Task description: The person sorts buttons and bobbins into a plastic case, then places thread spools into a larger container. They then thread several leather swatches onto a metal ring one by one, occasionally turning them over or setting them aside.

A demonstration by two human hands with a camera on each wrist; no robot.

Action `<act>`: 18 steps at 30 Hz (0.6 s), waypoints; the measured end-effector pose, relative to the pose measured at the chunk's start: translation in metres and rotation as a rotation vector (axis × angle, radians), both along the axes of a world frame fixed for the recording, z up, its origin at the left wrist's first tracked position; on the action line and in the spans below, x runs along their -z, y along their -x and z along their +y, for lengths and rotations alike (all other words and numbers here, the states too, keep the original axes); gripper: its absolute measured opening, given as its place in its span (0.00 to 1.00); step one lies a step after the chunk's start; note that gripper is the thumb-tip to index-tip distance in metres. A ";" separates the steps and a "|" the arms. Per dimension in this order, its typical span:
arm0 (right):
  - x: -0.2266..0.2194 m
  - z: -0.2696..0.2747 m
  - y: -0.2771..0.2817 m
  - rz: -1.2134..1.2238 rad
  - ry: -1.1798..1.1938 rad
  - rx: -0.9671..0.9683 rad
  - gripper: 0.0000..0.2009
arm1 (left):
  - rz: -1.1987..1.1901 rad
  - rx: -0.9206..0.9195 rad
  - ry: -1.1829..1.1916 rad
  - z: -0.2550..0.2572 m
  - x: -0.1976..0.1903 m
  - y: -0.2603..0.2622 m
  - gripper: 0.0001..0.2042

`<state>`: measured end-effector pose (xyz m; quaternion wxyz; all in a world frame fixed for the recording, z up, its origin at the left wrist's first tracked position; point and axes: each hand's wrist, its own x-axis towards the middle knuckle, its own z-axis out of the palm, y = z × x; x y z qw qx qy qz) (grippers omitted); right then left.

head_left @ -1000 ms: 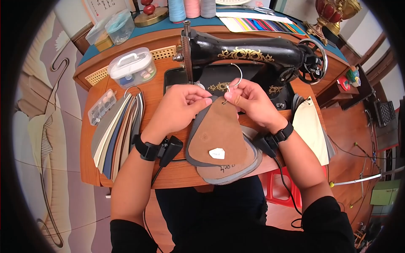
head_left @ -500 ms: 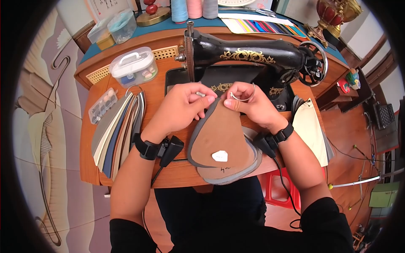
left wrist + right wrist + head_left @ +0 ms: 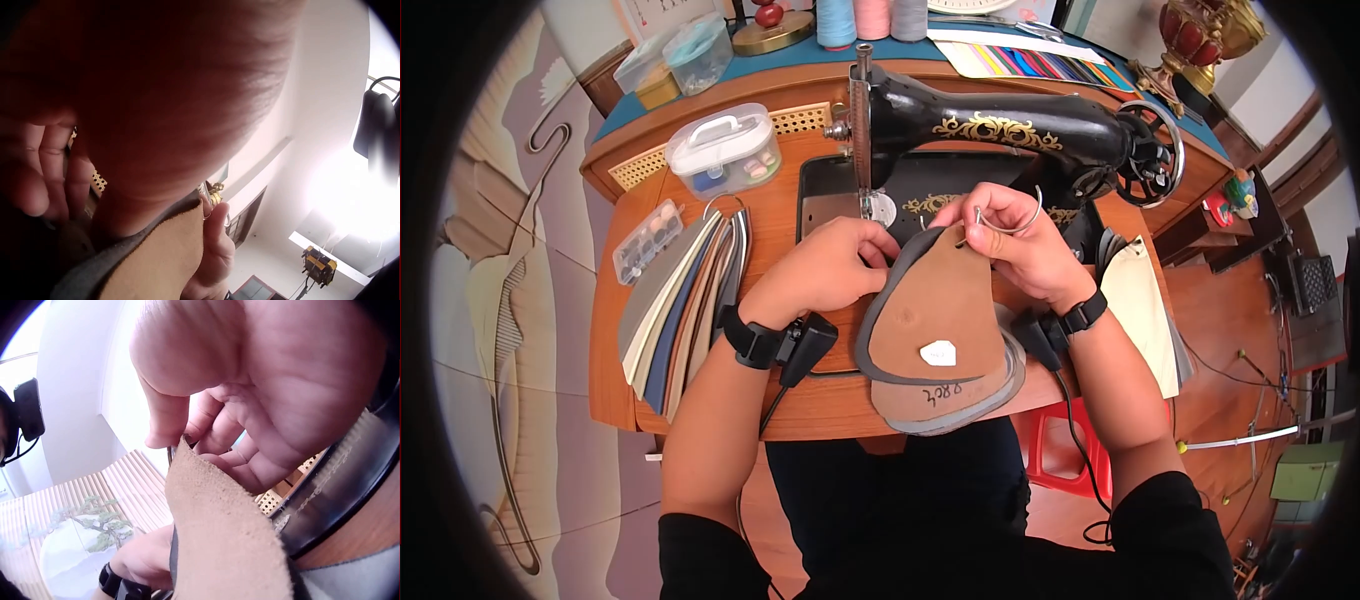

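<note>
In the head view my right hand [image 3: 1025, 245] pinches the top corner of a brown leather swatch [image 3: 940, 320] between thumb and fingers. An opened metal ring [image 3: 1037, 205] curves out of the same grip. Under the brown swatch lies a dark grey one [image 3: 867, 345], its edge standing out on the left. My left hand [image 3: 825, 265] is bent at the grey edge, fingertips partly hidden; I cannot tell whether they hold it. The left wrist view shows its fingers [image 3: 53, 169] curled in shadow. More swatches [image 3: 905, 405], one with handwriting, lie beneath.
A black sewing machine [image 3: 1000, 120] stands right behind my hands. Fanned swatches on a ring [image 3: 680, 310] lie left, beside a small compartment box [image 3: 648, 240] and a lidded clear box [image 3: 725, 155]. Cream swatches [image 3: 1138, 310] lie at the right edge of the wooden table [image 3: 805, 415].
My left hand has moved down and away from the swatches' top corner. The right hand has shifted slightly right with the brown swatch, and the ring has turned in its grip.
</note>
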<state>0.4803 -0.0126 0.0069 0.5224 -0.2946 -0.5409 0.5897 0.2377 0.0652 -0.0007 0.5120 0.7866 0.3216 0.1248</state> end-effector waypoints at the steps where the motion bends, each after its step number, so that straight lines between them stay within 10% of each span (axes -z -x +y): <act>1: 0.001 0.000 -0.001 -0.002 0.014 -0.011 0.03 | 0.001 0.001 0.002 0.000 0.001 0.001 0.09; 6: 0.003 0.003 -0.003 -0.027 0.024 0.012 0.02 | -0.069 -0.025 0.361 -0.002 -0.026 0.000 0.13; 18: 0.000 0.001 -0.002 -0.124 0.123 0.054 0.04 | -0.052 0.343 0.328 -0.013 -0.024 0.000 0.10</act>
